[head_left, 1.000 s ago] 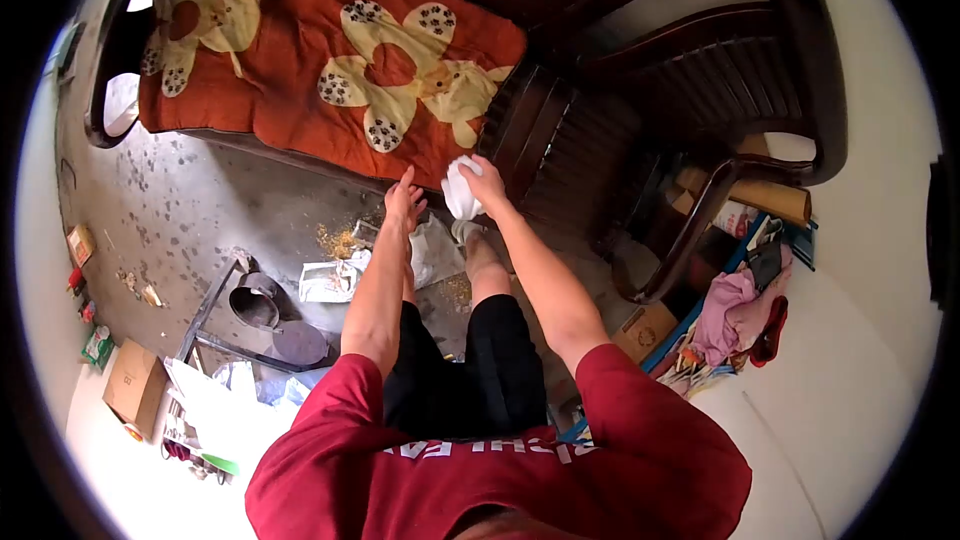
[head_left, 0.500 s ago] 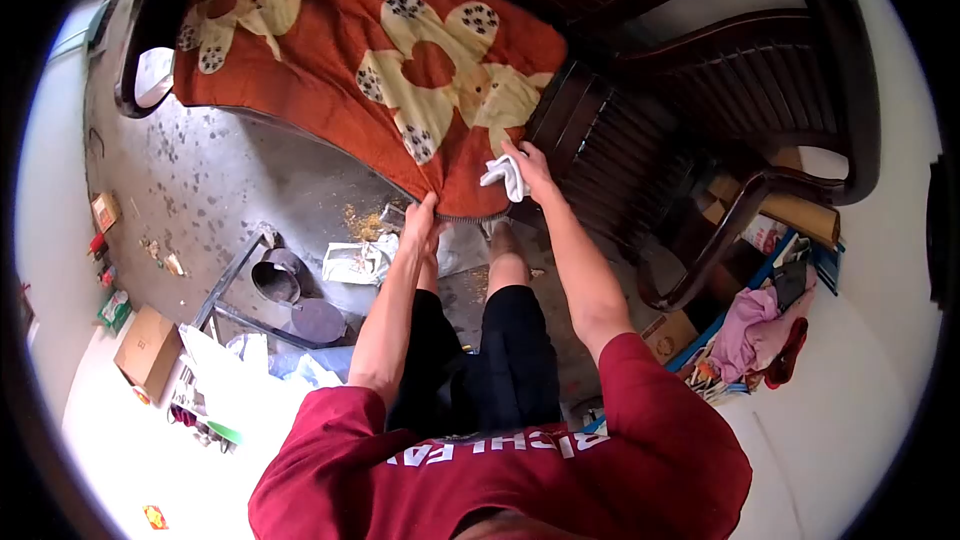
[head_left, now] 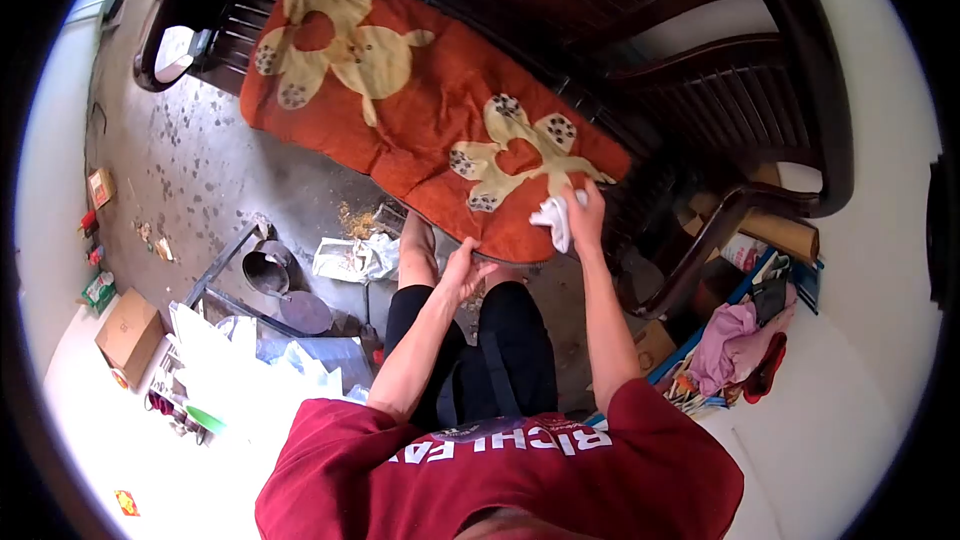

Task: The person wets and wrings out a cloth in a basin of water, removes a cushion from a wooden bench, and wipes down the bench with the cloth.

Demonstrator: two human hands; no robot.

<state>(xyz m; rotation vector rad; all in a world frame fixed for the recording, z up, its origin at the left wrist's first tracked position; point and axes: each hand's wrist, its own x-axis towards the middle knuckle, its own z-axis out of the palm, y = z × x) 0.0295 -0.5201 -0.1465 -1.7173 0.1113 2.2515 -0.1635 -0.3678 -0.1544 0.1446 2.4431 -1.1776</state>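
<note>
A long orange bench cushion [head_left: 420, 150] with cream shapes and paw prints lies slantwise over the dark slatted wooden bench [head_left: 240, 35]. Its near right end hangs out over my knees. My left hand [head_left: 466, 270] is closed on the cushion's near edge, with the thumb on top and the other fingers partly hidden. A crumpled white cloth [head_left: 556, 222] is bunched in my right hand [head_left: 586, 212], which is closed and rests at the cushion's right end. I cannot tell whether the right fingers also grip the cushion.
A curved armrest [head_left: 740, 205] bounds the bench on the right, beside a pile of clothes [head_left: 735, 350]. On the floor at left are a metal frame [head_left: 225, 270], a dark pot [head_left: 268, 268], a white bag [head_left: 350, 258] and a cardboard box [head_left: 130, 335].
The cushion has shifted right and toward me, baring bench slats at the far left. Both hands have moved right and nearer with it, the white cloth still in my right hand.
</note>
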